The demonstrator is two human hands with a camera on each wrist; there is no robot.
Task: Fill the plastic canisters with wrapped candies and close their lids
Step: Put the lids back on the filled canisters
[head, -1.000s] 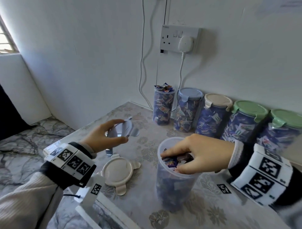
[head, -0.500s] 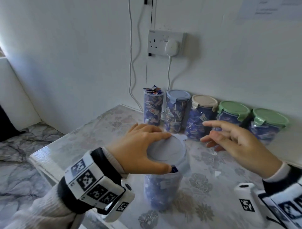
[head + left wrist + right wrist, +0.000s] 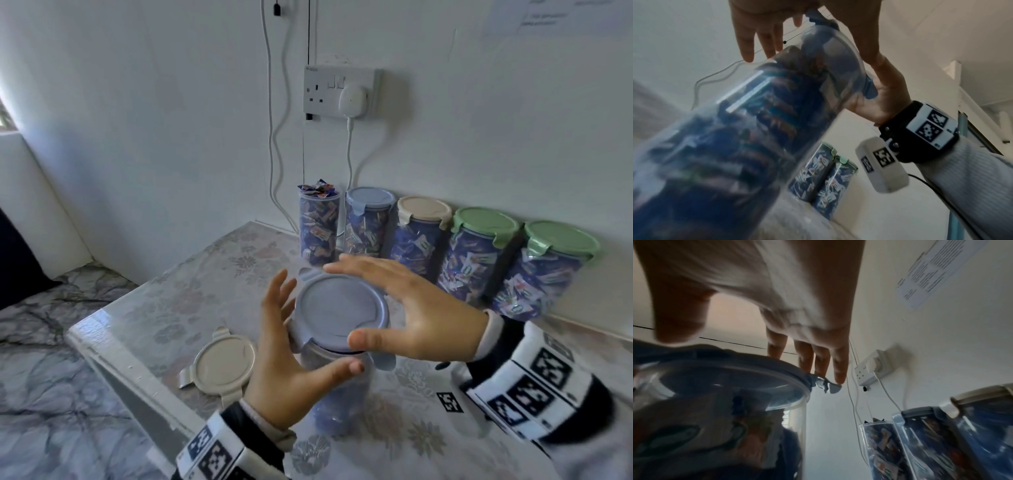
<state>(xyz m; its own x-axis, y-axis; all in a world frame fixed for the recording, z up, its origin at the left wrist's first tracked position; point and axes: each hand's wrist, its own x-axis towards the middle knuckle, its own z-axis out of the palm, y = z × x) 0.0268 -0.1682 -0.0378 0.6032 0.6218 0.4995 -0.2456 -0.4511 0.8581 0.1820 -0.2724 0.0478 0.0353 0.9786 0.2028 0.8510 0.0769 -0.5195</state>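
A clear canister (image 3: 337, 394) full of blue wrapped candies stands mid-table, with a blue lid (image 3: 340, 310) sitting on its mouth. My left hand (image 3: 281, 353) flanks the lid's left side, fingers straight up and the thumb lying across the canister's front. My right hand (image 3: 404, 308) hovers at the lid's right, fingers stretched over the far rim and the thumb at the near rim. In the left wrist view the canister (image 3: 735, 146) fills the frame. In the right wrist view my fingers (image 3: 818, 363) reach past the lid (image 3: 725, 363) to its side flap (image 3: 829, 387).
Along the wall stand an open candy-heaped canister (image 3: 318, 226) and several lidded ones: blue (image 3: 368, 222), beige (image 3: 423, 233), two green (image 3: 479, 253). A loose beige lid (image 3: 224, 365) lies left of my left hand. The table edge (image 3: 113, 363) runs front-left. Cables hang from a wall socket (image 3: 342, 94).
My left hand carried the blue lid onto the canister, then slid off to its left side. My right hand left the canister's mouth and came over the lid from the right.
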